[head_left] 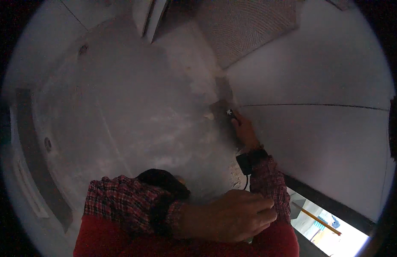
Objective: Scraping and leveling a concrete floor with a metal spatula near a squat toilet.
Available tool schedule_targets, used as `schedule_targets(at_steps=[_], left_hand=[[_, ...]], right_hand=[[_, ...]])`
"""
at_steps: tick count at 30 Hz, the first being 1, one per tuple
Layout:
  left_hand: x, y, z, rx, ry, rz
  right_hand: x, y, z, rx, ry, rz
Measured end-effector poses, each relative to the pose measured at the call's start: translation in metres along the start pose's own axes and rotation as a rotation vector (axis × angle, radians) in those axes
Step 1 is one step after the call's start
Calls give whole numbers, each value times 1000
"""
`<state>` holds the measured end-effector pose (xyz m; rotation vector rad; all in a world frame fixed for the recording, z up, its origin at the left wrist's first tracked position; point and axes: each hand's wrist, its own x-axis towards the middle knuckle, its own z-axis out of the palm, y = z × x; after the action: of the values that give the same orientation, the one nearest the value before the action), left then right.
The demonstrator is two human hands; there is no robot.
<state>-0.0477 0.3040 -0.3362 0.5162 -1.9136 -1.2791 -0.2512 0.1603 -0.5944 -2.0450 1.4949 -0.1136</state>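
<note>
My right hand [246,130] is closed around the dark handle of a small trowel-like tool [230,114]. The tool is held low, where the floor meets the right wall; its blade is hard to make out in the dim light. Around it lies a darker grey patch [224,88] that looks like fresh filler. Across my red-clad lap comes my left hand [239,215], its fingers curled near my right knee and forearm. Nothing shows in it, though its palm side is hidden. A black box-like device [244,164] with a cable sits at my right wrist.
Pale panels [318,132] with a dark seam form the right wall. A ridged tan slab [245,30] stands at the far end, beside a door-frame-like edge [156,21]. Crumbly debris [236,174] lies by the wall base. Through a bright opening at lower right shows a yellow-orange pole [320,220].
</note>
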Motion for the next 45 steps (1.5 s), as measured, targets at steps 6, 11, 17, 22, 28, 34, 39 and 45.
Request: schedule_targets(at_steps=[6,11,17,22,28,34,39,45], left_hand=[[13,12,5,72,100,43],[16,8,12,25,296,132],[8,3,0,38,385,89],[17,-6,-3,-45,486,101],[10,-9,-11,-33,540,37],[5,2,-5,-59,508,66],[20,5,16,-81,482,72],[40,-4,52,-100,376,81]], right_hand=[[54,-93,-21,156,186,-111],[77,-70,-5,104,118,12],[-2,-58,7,-34,22,-32],[127,-72,31,32,162,-109],[150,-81,33,-38,169,-260],[-29,-47,1,-44,-78,-66],[2,-53,19,-249,-118,-150],[41,-68,8,124,-25,90]])
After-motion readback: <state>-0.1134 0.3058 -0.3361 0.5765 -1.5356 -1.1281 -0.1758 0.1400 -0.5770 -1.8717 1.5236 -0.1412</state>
